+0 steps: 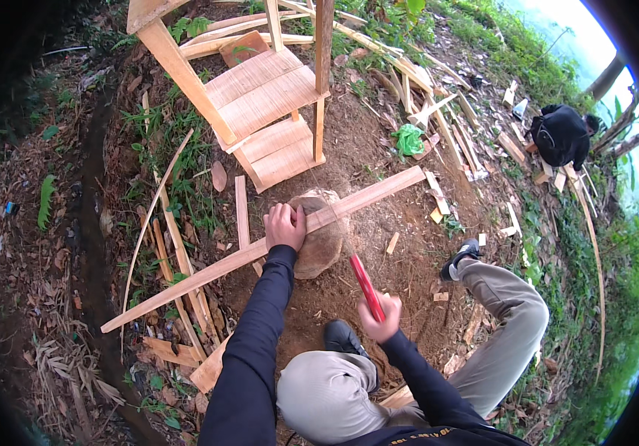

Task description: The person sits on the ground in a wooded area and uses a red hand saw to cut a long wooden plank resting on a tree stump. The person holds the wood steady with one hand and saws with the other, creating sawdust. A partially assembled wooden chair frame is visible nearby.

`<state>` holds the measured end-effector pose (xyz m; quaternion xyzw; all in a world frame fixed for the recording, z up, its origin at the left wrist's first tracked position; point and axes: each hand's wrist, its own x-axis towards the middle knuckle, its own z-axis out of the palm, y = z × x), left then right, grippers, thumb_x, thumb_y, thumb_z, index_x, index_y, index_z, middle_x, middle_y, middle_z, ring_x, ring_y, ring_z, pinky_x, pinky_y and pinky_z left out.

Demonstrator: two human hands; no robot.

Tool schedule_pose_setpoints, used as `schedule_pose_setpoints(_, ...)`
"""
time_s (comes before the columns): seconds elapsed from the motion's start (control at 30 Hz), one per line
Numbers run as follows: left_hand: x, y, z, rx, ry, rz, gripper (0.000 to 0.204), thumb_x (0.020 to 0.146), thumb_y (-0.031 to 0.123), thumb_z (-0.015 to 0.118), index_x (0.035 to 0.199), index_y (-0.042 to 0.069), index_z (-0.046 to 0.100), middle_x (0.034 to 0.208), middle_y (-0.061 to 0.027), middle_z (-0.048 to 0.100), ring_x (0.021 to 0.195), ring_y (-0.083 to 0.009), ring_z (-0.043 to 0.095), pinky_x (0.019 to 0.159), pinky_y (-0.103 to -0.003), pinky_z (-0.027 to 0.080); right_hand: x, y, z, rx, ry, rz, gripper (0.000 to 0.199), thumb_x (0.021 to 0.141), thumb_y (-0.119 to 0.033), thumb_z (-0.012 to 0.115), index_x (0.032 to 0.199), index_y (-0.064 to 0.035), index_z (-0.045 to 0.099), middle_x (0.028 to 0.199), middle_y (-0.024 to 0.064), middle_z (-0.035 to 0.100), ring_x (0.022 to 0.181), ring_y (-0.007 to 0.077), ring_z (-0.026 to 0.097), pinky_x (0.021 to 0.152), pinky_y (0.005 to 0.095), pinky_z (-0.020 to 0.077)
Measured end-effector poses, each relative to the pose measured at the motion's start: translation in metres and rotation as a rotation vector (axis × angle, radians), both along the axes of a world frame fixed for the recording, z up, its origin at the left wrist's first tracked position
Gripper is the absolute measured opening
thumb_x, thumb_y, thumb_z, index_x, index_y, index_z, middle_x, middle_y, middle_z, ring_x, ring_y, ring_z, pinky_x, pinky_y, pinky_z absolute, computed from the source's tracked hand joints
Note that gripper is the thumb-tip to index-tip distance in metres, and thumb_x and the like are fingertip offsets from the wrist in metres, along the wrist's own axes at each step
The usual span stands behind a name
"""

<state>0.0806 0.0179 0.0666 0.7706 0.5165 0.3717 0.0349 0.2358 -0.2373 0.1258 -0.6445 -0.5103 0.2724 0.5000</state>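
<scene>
A long wooden plank [223,275] lies slantwise across a round-topped log stump [318,256]. My left hand [284,227] is closed over the plank, pressing it down on the stump's left side. In my right hand [380,318] is the red handle [365,282] of a saw, gripped low down to the right of the stump. The saw's thin blade shows nearly edge-on and runs up to the plank just right of my left hand. How deep it sits in the wood I cannot tell.
Beyond the stump stands a wooden frame with plank shelves [264,89]. Loose wood strips [178,253] lie at left, more boards [453,134] at upper right. A green plastic bag [409,139] and a black bag-like bundle [561,135] rest on the sloping ground. My bent leg [505,320] is at right.
</scene>
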Motion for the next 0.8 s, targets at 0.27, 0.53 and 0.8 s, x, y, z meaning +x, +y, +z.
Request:
schedule_pose_setpoints(0.27,-0.008,0.0,-0.003,-0.044,0.019,0.054,0.031,0.088,0.025,0.066,0.066,0.011,0.049,0.071,-0.0062,0.052,0.078,-0.0284,0.055,0.073,-0.042,0.04,0.006,-0.005,0.007,-0.048,-0.017,-0.02,0.01,0.077,-0.005,0.065,0.07,-0.0039,0.059,0.052,0.0072,0.048,0.044,0.015,0.051,0.047,0.0305,0.04)
schedule_pose_setpoints(0.53,-0.003,-0.001,-0.004,-0.056,-0.015,0.002,0.029,0.087,0.024,0.066,0.067,0.01,0.05,0.071,-0.0066,0.053,0.077,-0.0286,0.054,0.073,-0.042,0.04,0.009,-0.034,0.009,-0.059,-0.019,-0.007,0.007,0.075,-0.004,0.066,0.07,-0.0046,0.061,0.053,0.0094,0.05,0.044,0.018,0.054,0.048,0.0308,0.0433)
schedule_pose_setpoints(0.8,-0.006,0.0,-0.007,-0.03,0.001,0.038,0.029,0.087,0.022,0.066,0.066,0.01,0.05,0.071,-0.0069,0.052,0.077,-0.0288,0.054,0.073,-0.042,0.04,-0.002,0.029,0.002,0.038,0.015,-0.011,0.013,0.078,-0.006,0.067,0.069,-0.0036,0.058,0.052,0.008,0.046,0.044,0.0131,0.048,0.047,0.032,0.0391)
